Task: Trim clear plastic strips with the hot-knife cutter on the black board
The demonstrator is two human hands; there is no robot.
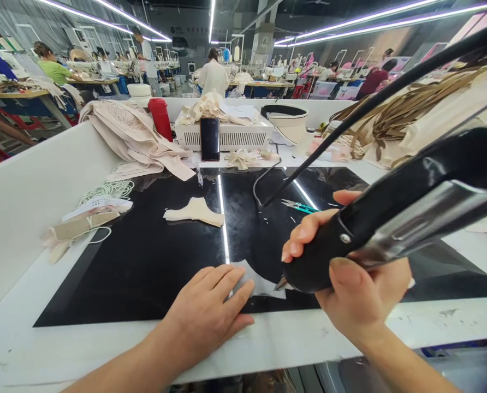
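Observation:
My left hand (213,305) lies flat with its fingers stretched out, pressing a small light grey piece of sheet material (260,281) onto the black mat (145,278). My right hand (362,295) is wrapped round a black corded hand tool (321,262) with a silver metal lever along its side; its exact kind I cannot make out. The tool's small pointed metal tip is at the right end of the grey piece. Farther up the mat, left of centre, rests a cream curved fabric piece (195,212). Small scissors with teal handles (303,206) lie beyond my right hand.
The tool's black cable (333,134) arches over the mat's right side. Behind the mat stand a phone (209,139), a white vented box (243,136) and a red cup (160,119). Cream fabric (132,131) is heaped at back left; brown straps (407,109) lie at back right.

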